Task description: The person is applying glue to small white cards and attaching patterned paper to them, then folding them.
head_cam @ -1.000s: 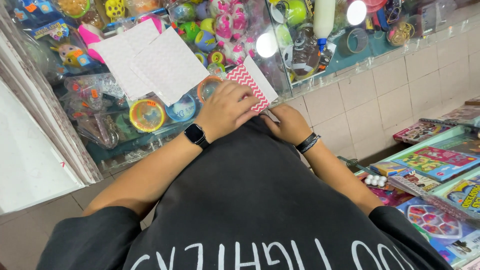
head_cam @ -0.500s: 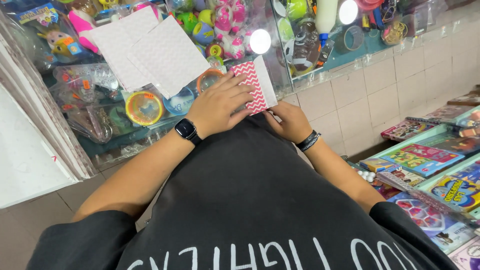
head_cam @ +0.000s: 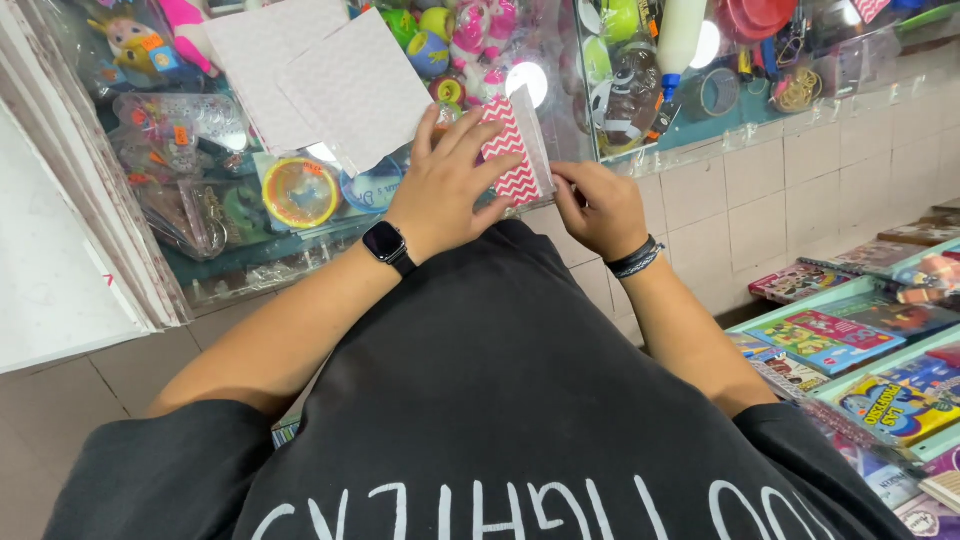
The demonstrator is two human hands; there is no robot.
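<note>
A: What is the left hand point(head_cam: 450, 185) doing?

B: It lies flat, fingers spread, pressing on a small paper bag with a red and white zigzag pattern point(head_cam: 512, 155). The bag rests on the glass counter point(head_cam: 700, 140), close to the near edge, just in front of the person's chest. The palm covers the bag's left part, so this is a press and not a closed grip.

A: And the right hand point(head_cam: 598, 205)?

B: It sits at the bag's right edge with the fingers curled in, the fingertips meeting the paper's lower right corner. It seems to pinch that edge, though the curled fingers hide the contact itself.

A: What does the person wear on the wrists?

B: A black smartwatch point(head_cam: 386, 244) on the left wrist and a dark braided bracelet point(head_cam: 636, 260) on the right.

A: What else lies on the counter?

B: Two white sheets with a faint pattern point(head_cam: 320, 75) lie overlapping toward the far left, just left of the left hand. Under the glass are colourful toys and balls point(head_cam: 450, 35), and a round yellow and orange toy point(head_cam: 300, 192) sits toward the left end.

A: And off to the right?

B: Below the tiled counter front, colourful booklets point(head_cam: 850, 340) fill a lower display.
</note>
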